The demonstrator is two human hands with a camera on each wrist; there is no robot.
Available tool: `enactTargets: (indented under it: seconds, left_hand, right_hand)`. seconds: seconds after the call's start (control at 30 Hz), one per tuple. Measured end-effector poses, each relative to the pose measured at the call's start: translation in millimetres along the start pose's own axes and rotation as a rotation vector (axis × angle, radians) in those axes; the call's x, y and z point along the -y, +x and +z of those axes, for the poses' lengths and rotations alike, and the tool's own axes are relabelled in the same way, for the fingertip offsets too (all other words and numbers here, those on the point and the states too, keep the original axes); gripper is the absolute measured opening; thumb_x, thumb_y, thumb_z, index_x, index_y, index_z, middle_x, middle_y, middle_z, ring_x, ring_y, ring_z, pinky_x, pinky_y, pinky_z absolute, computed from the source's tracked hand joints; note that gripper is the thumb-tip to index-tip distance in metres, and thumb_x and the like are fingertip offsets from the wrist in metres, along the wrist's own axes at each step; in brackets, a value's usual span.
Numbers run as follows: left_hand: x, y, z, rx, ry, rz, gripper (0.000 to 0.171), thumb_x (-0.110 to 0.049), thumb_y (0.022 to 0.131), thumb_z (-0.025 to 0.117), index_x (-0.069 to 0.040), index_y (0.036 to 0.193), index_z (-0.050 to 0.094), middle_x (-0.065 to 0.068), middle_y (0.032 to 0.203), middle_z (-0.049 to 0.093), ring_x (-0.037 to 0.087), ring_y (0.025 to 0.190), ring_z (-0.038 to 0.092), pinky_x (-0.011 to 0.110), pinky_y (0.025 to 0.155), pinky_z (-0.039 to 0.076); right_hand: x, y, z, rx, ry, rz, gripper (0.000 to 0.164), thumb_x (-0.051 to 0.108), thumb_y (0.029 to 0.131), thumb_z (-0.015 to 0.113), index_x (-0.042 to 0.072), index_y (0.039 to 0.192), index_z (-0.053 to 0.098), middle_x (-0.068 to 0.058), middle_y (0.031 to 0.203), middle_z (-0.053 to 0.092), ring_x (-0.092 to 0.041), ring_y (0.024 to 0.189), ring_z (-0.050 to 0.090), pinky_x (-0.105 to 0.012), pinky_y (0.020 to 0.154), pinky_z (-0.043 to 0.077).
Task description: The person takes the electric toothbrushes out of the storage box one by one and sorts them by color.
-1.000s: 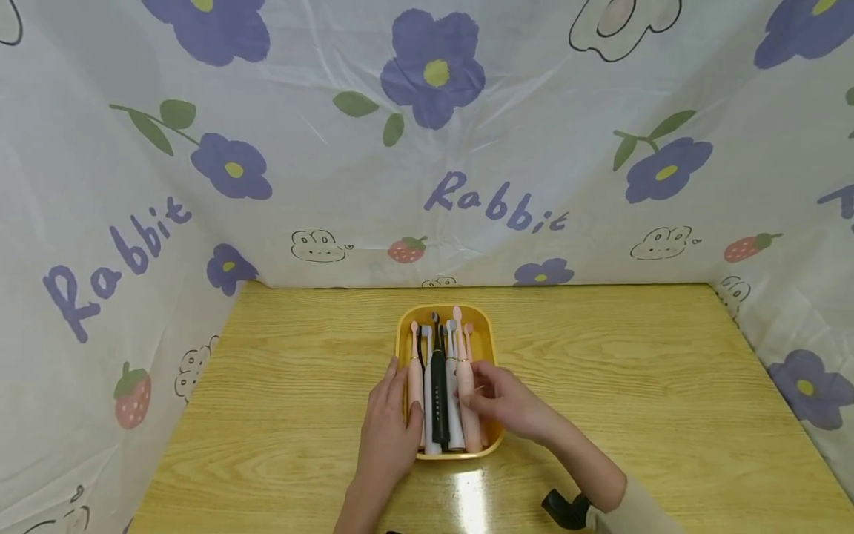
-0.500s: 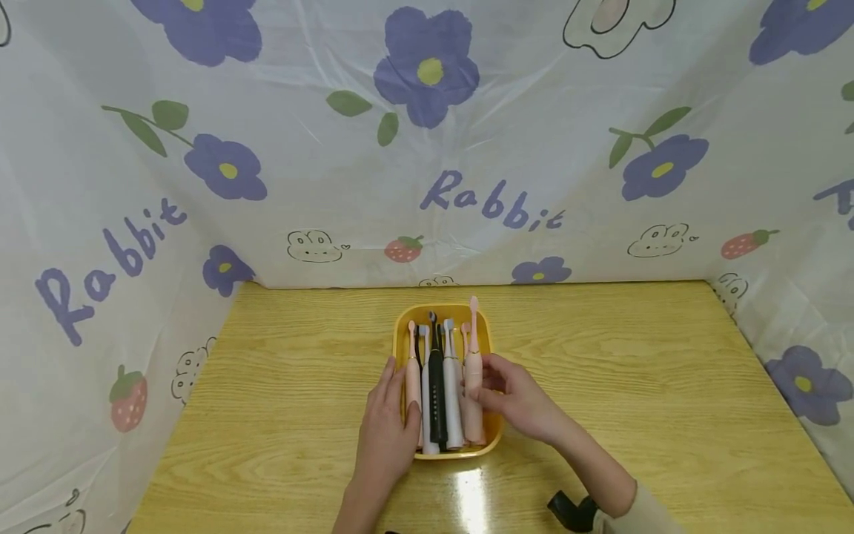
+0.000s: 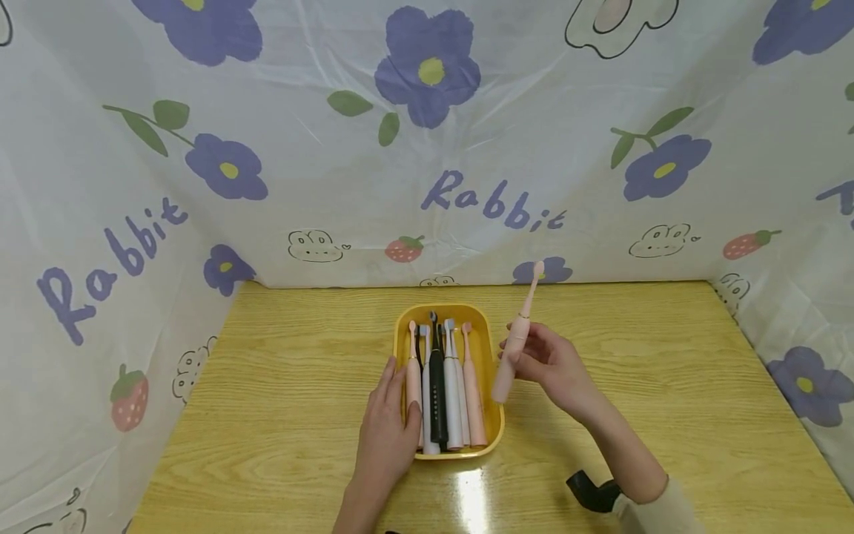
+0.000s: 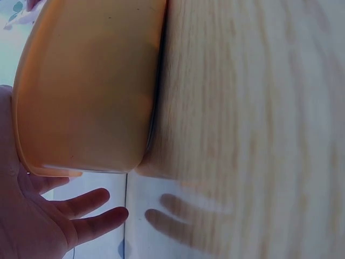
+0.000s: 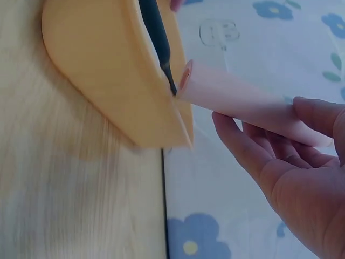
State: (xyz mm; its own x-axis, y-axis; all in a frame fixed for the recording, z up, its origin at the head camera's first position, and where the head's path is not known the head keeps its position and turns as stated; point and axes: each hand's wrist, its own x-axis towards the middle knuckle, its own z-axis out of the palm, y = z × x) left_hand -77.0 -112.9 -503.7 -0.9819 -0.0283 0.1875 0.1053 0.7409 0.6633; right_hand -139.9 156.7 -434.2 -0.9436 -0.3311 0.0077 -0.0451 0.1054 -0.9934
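Note:
Between thumb and fingers, my right hand [image 3: 554, 371] holds a pale pink electric toothbrush [image 3: 515, 341] by its handle. The brush tilts head-up to the right, its lower end near the right rim of a yellow tray [image 3: 497, 437]. In the right wrist view, the round base of the pink handle [image 5: 237, 100] points toward the tray. My left hand [image 3: 390, 430] rests on the tray's left rim. The left wrist view shows its fingers [image 4: 99, 224] extended past the tray wall [image 4: 86, 91]. Inside lie several toothbrushes, including a black one [image 3: 437, 400] and a pink one [image 3: 474, 408].
The tray stands on a wood-grain table [image 3: 300, 371]. Behind and at both sides hangs a white cloth [image 3: 320, 185] with purple flowers and rabbit prints. Close to my right wrist is a black strap-like piece [image 3: 590, 493].
My right hand has lifted the pink toothbrush out of the tray and carried it up and to the right. Another pink toothbrush now shows where it lay. The left hand stays at the rim.

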Motion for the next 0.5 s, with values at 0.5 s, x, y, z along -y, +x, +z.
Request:
enactTargets:
  seconds: [0.5]
  left_hand:
    - [1.0, 0.2, 1.5, 0.006, 0.001, -0.012, 0.055, -0.014, 0.098, 0.062, 0.001, 0.149, 0.048, 0.013, 0.165, 0.03, 0.039, 0.138, 0.046, 0.056, 0.107, 0.043]
  right_hand:
    - [-19, 8, -34, -0.183, -0.142, -0.062, 0.045, 0.001, 0.103, 0.058, -0.011, 0.144, 0.045, -0.031, 0.125, 0.061, -0.023, 0.108, 0.067, -0.029, 0.085, 0.058]
